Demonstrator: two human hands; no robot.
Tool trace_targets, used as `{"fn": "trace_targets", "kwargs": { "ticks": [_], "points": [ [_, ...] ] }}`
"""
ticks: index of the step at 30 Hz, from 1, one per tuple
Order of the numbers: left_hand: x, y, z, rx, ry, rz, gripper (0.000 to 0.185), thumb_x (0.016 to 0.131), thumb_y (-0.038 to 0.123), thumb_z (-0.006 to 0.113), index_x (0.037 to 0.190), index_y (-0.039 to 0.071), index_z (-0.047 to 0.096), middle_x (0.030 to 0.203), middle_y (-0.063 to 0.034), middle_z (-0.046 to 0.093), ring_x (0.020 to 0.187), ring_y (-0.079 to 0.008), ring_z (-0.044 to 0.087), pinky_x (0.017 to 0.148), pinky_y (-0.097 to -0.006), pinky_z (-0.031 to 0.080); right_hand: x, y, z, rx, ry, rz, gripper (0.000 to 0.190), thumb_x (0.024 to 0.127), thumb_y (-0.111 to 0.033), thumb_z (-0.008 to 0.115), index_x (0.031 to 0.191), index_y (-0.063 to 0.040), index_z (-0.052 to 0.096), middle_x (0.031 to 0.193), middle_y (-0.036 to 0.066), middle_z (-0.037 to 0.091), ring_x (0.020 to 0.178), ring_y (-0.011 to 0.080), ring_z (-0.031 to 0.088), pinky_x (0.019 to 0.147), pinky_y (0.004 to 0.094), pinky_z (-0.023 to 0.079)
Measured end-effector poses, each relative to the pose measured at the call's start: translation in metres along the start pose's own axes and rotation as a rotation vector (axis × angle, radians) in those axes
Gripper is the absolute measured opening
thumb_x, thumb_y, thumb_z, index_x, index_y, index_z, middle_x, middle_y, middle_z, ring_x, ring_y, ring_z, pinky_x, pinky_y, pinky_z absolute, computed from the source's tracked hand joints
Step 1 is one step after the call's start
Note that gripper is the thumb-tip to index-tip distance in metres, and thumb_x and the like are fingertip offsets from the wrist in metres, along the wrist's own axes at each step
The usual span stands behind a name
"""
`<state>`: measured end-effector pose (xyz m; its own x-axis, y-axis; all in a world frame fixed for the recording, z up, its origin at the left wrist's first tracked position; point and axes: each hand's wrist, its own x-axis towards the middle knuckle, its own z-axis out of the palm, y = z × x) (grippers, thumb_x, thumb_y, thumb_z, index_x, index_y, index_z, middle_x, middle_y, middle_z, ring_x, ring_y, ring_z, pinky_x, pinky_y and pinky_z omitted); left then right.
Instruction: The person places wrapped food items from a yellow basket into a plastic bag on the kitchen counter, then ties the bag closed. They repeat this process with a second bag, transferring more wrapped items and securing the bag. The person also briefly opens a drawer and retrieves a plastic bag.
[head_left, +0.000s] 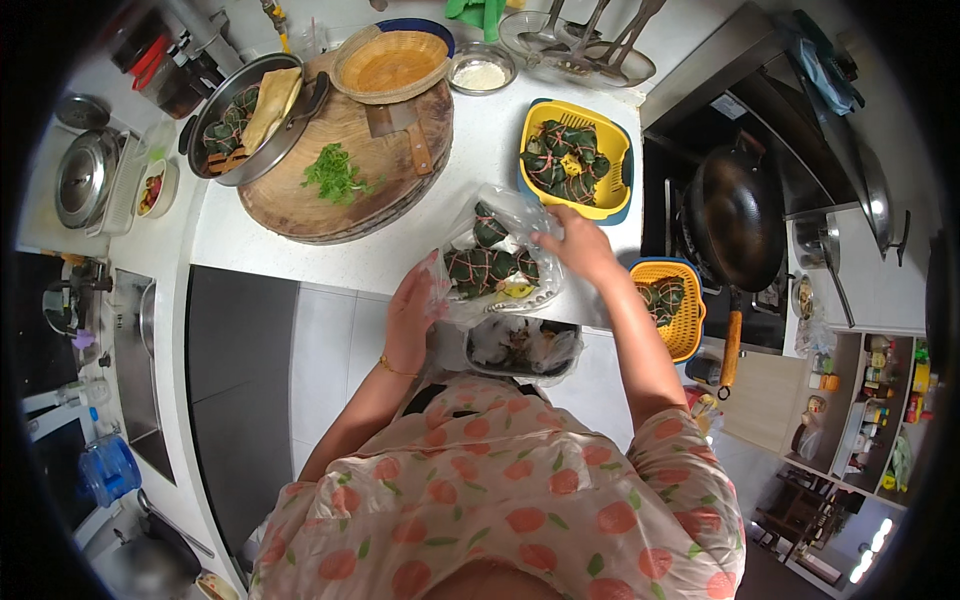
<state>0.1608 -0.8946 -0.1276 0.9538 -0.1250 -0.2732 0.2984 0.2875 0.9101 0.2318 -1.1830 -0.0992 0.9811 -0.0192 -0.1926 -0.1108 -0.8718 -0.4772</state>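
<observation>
A clear plastic bag (463, 229) sits open at the counter's front edge, with several leaf-wrapped zongzi (480, 268) tied in reddish string inside. My left hand (411, 294) grips the bag's left side. On the opposite side, my right hand (581, 244) pinches the bag's rim between thumb and fingers. Just beyond my right hand stands a yellow basket (618, 196) in a blue basin, holding more zongzi. Another yellow-orange basket (686, 334) with zongzi is partly hidden behind my right forearm.
A round wooden chopping board (281, 214) bears chopped greens (334, 174), a cleaver (420, 146) and a woven basket (356, 88). A steel pot (259, 166) with zongzi overlaps its left edge. To the right, a wok (735, 217) rests on the stove. Below the counter edge is a lined bin (525, 366).
</observation>
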Motion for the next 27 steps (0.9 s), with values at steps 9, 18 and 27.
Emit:
{"fn": "trace_targets", "kwargs": {
  "ticks": [9,18,27],
  "points": [
    [-0.001,-0.016,-0.039,0.19,0.134,-0.057,0.025,0.1,0.017,0.058,0.121,0.004,0.06,0.083,-0.0001,0.064,0.074,-0.0099,0.058,0.068,-0.0247,0.048,-0.025,0.014,0.02,0.418,0.151,0.13,0.03,0.09,-0.028,0.072,0.101,-0.002,0.065,0.067,0.0,0.057,0.063,0.0128,0.052,0.062,0.0303,0.043],
    [0.034,0.103,0.009,-0.042,0.12,-0.025,0.02,0.101,0.02,0.056,0.109,0.004,0.063,0.062,0.0057,0.039,0.054,-0.0067,0.038,0.054,-0.0227,0.035,-0.022,-0.043,-0.033,1.156,0.369,0.049,0.012,0.098,-0.014,0.058,0.096,-0.003,0.064,0.077,-0.005,0.056,0.068,0.004,0.047,0.062,0.0206,0.038],
    [-0.002,0.157,0.018,-0.023,-0.229,0.146,0.036,0.102,0.013,0.053,0.136,0.001,0.053,0.096,-0.0073,0.068,0.06,-0.0047,0.048,0.055,-0.0197,0.04,-0.079,-0.058,-0.059,1.219,0.558,-0.053,0.014,0.099,-0.015,0.056,0.106,-0.007,0.066,0.067,-0.01,0.045,0.058,0.001,0.033,0.053,0.0192,0.025]
  ]
}}
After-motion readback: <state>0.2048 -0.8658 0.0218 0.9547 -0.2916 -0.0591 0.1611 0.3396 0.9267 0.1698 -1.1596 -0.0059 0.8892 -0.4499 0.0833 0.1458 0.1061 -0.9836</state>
